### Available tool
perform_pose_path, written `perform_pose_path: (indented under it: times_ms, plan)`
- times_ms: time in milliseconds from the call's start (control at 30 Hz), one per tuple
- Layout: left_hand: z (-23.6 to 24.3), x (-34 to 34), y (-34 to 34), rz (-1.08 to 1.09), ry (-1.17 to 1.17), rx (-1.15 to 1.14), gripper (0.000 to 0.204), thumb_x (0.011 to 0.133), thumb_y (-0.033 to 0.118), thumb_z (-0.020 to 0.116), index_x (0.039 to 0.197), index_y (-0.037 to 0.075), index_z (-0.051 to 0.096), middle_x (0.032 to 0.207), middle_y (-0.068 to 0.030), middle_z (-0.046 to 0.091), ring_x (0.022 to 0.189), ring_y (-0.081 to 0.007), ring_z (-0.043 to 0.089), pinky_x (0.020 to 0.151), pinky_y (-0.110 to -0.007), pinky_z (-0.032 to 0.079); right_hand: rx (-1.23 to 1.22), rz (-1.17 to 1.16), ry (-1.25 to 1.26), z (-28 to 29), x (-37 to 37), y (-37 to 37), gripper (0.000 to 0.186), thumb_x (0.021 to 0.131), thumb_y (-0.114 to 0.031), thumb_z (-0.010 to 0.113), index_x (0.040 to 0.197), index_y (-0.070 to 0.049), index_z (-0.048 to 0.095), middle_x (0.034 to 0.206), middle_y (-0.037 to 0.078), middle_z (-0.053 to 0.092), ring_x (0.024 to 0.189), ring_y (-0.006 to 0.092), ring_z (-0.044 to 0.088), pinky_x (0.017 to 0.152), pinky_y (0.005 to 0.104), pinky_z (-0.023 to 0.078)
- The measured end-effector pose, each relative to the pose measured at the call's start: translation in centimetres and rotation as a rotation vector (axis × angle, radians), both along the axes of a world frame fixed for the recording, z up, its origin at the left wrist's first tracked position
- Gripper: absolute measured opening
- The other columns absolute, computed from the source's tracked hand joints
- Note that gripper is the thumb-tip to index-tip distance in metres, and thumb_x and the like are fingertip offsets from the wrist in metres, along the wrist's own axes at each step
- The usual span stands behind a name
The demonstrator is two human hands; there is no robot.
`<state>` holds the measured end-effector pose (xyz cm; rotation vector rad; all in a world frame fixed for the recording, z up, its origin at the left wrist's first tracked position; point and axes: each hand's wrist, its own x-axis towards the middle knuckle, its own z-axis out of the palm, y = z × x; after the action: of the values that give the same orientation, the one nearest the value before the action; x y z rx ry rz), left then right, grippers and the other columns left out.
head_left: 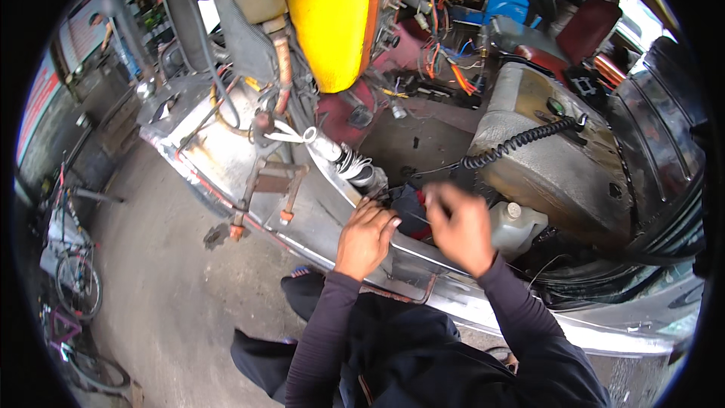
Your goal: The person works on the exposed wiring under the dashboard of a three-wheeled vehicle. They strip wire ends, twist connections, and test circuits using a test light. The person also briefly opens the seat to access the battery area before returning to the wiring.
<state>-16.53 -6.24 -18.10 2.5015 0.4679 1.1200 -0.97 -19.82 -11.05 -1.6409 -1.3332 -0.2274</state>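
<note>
I lean over the metal sill (317,215) of a stripped vehicle cab. My left hand (365,236) rests on that sill edge, fingers curled over it next to a dark bundle of parts. My right hand (458,223) is blurred, raised just above the same spot, fingers bent; a thin wire seems to run by it, but I cannot tell whether it holds anything. A white plastic jug (516,227) sits just right of my right hand. A black coiled cable (521,140) stretches across the grey engine cover (544,159) behind.
A yellow panel (332,15) with loose orange and blue wires (445,60) hangs above. A red seat (581,34) is at the far right. Rusty brackets (268,189) jut from the sill. Bicycles (75,272) stand on the concrete floor at left.
</note>
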Motion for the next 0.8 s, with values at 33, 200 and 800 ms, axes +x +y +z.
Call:
perform_pose_path:
  times_ms: [33, 200, 800]
  plan:
    - [-0.4, -0.3, 0.1, -0.003, -0.002, -0.01, 0.021, 0.096, 0.022, 0.072, 0.106, 0.004, 0.075, 0.107, -0.0168, 0.073, 0.113, -0.0372, 0.066, 0.113, -0.05, 0.046, -0.017, 0.016, -0.058, -2.4, -0.5, -0.9, 0.015, 0.093, -0.014, 0.07, 0.104, -0.004, 0.073, 0.093, 0.019, 0.072, 0.081, 0.0376, 0.072, 0.071, 0.0455, 0.055]
    - [-1.1, 0.5, 0.4, -0.073, -0.055, -0.005, 0.023, 0.097, 0.024, 0.071, 0.103, 0.003, 0.075, 0.108, -0.0154, 0.074, 0.113, -0.0344, 0.067, 0.114, -0.051, 0.045, -0.213, -0.194, -0.177, -2.3, 0.2, -4.4, 0.021, 0.096, -0.013, 0.068, 0.112, -0.001, 0.068, 0.099, 0.018, 0.061, 0.095, 0.0385, 0.062, 0.083, 0.0488, 0.051]
    - [7.2, -0.4, 4.0, -0.434, 0.742, 0.006, 0.045, 0.09, 0.022, 0.077, 0.13, 0.003, 0.07, 0.134, -0.0185, 0.069, 0.132, -0.0386, 0.059, 0.116, -0.046, 0.042, -0.463, -0.435, -0.233, -3.4, 0.5, -3.7, 0.024, 0.088, -0.028, 0.072, 0.084, -0.006, 0.063, 0.085, 0.01, 0.062, 0.082, 0.0296, 0.066, 0.078, 0.0412, 0.053]
